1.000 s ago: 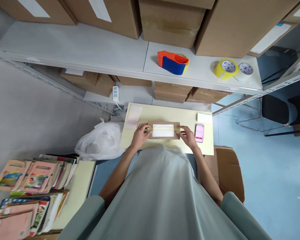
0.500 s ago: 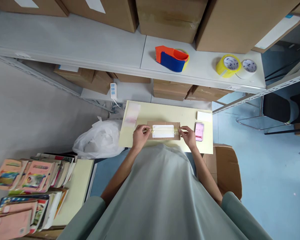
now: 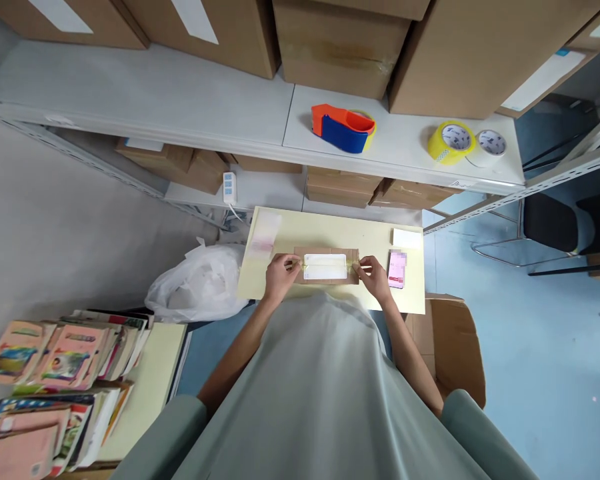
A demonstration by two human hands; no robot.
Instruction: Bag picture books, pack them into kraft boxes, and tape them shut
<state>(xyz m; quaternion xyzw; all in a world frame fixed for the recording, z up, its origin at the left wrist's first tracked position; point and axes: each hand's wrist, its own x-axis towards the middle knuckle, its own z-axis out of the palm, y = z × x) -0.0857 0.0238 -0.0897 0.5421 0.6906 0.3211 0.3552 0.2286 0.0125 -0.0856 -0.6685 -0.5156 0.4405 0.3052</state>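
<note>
A flat white box (image 3: 325, 273) lies on a piece of brown cardboard (image 3: 330, 282) on the cream table (image 3: 340, 230). A strip of clear yellowish tape (image 3: 351, 267) runs lengthwise across both. At its left end, the thumb and fingers of my left hand (image 3: 281, 273) are pinched together over the cardboard's edge. My right hand (image 3: 375, 276) pinches the opposite end, by the cardboard's right edge. Fingertips hide the tape's very ends. Just right of my right hand lies a phone (image 3: 397, 269) with a pink screen.
Behind the table, a shelf (image 3: 180, 100) bears cartons (image 3: 340, 50), an orange and blue tape dispenser (image 3: 343, 127) and tape rolls (image 3: 451, 141). A white plastic bag (image 3: 197, 283) sits left, near stacked books (image 3: 70, 353). An open carton (image 3: 457, 347) stands right. A small white item (image 3: 407, 238) lies behind the phone.
Both hands stay at the two ends of the cardboard with small finger shifts. My left fingers have drawn closer together over the tape. The view tilts slightly.
</note>
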